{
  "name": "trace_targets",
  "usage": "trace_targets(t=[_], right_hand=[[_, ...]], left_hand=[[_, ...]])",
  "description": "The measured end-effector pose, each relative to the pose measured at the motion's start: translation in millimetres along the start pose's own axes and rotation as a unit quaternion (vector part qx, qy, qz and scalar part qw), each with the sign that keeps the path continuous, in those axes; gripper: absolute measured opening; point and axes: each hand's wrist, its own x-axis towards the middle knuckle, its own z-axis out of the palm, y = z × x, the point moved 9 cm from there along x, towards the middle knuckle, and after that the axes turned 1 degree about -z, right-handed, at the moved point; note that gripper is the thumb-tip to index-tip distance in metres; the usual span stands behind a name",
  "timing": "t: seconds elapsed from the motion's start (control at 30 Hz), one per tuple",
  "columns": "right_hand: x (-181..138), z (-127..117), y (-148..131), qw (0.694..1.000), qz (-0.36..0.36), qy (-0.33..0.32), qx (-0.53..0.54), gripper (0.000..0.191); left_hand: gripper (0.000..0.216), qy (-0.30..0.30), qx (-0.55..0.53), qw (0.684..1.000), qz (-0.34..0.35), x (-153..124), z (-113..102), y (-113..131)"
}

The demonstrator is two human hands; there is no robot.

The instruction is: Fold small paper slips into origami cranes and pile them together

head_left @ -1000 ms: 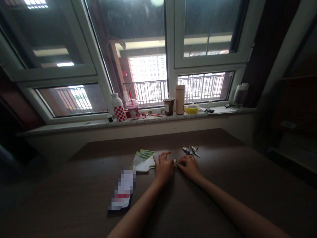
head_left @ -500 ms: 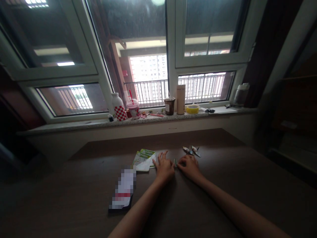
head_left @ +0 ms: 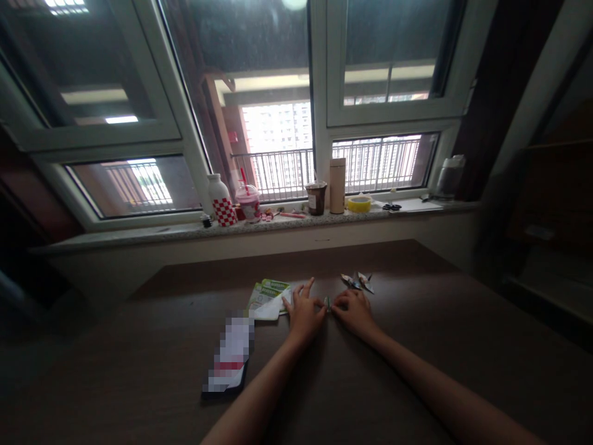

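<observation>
Between my hands is a small piece of folded green and white paper (head_left: 328,303), low on the brown table. My left hand (head_left: 303,315) pinches its left side with thumb and forefinger, the other fingers spread out. From the right, the closed fingertips of my right hand (head_left: 356,312) grip its other side. Two pointed folded paper shapes (head_left: 357,281), silvery with some colour, lie just beyond my right hand. Left of my left hand rest several green and white paper sheets (head_left: 265,303), partly overlapping; the hand covers their right edge.
A phone (head_left: 230,355), its screen blurred out, lies at the left on the table (head_left: 139,352). Along the windowsill stand a checkered bottle (head_left: 223,204), a pink drink cup (head_left: 249,203), a brown cup (head_left: 316,199), a tan flask (head_left: 338,186), yellow tape (head_left: 359,204) and scissors (head_left: 391,207).
My left hand has shifted slightly, with its thumb and forefinger now closer to the folded paper's left side. My right hand stays almost where it was.
</observation>
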Motion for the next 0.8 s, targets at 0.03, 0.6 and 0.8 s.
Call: trace_targets(t=[0.03,0.6,0.8], right_hand=[[0.1,-0.1,-0.1,1.000,0.000,0.000,0.002,0.015],[-0.5,5.1,-6.6,0.999,-0.020,-0.010,-0.050,0.011],[-1.4,5.1,-8.2,0.998,-0.022,-0.015,-0.054,0.012]], left_hand=[[0.012,-0.001,-0.002,1.000,-0.002,0.3,-0.2,0.0],[0.007,-0.012,0.006,1.000,-0.023,-0.6,3.1,-4.5],[0.013,-0.004,0.003,1.000,-0.025,-2.1,6.5,-7.4]])
